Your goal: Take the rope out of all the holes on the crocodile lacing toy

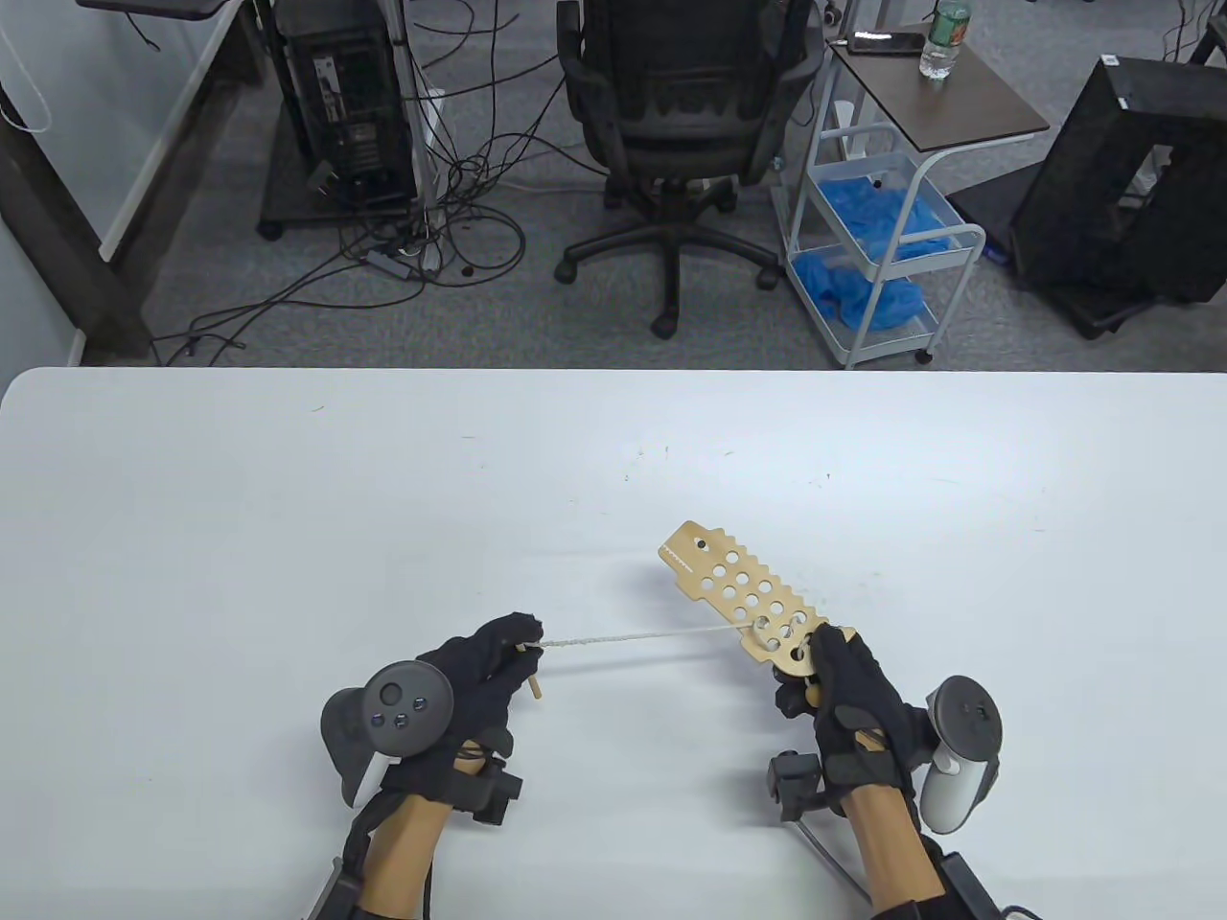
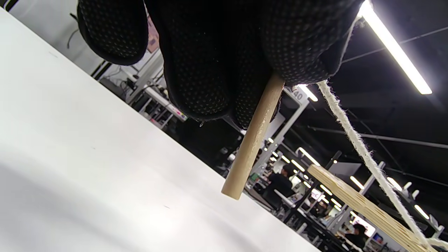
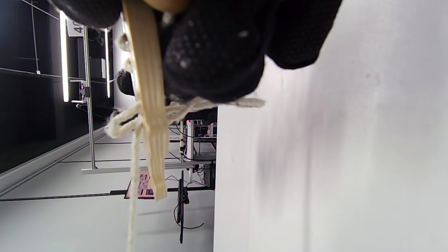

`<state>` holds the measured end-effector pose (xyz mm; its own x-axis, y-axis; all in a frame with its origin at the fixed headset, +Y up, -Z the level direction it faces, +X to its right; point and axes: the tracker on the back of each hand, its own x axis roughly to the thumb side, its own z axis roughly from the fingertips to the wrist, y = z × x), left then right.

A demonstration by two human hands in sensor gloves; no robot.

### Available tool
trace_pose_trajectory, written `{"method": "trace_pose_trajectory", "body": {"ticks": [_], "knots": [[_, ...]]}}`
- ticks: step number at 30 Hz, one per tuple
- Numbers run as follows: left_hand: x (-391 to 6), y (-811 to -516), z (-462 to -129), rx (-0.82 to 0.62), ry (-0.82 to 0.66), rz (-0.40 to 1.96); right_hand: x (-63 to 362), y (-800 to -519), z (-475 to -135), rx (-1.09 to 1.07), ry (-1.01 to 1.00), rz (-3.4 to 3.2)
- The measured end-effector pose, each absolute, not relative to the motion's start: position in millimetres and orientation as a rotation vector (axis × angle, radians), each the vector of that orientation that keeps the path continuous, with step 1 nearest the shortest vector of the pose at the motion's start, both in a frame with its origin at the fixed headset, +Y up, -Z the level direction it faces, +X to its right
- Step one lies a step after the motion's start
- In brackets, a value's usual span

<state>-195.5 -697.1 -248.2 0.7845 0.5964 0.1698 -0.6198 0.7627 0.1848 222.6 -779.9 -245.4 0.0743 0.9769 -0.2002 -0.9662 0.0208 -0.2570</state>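
Observation:
The wooden crocodile lacing toy (image 1: 743, 594) is a tan board with several holes, tilted up above the white table (image 1: 288, 498). My right hand (image 1: 824, 676) grips its near end; the right wrist view shows the board (image 3: 150, 105) edge-on with rope loops (image 3: 120, 124) round it. A white rope (image 1: 652, 634) runs taut from a hole near my right hand to my left hand (image 1: 513, 647). My left hand pinches the rope's end by its wooden needle (image 1: 530, 678). In the left wrist view the needle (image 2: 253, 140) hangs from my fingers and the rope (image 2: 364, 150) runs to the board (image 2: 371, 210).
Beyond the table's far edge stand a black office chair (image 1: 671, 125), a white cart (image 1: 877, 240) with blue gloves, a small side table with a bottle (image 1: 939, 43), and a computer tower (image 1: 350, 96) with cables on the floor.

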Motion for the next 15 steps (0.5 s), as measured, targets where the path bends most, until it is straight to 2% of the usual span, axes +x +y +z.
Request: {"method": "trace_pose_trajectory", "body": {"ticks": [15], "knots": [[-224.6, -699.3, -253.1, 0.268, 0.035, 0.718, 234.9, -786.2, -244.8, -0.417, -0.067, 1.416]]}}
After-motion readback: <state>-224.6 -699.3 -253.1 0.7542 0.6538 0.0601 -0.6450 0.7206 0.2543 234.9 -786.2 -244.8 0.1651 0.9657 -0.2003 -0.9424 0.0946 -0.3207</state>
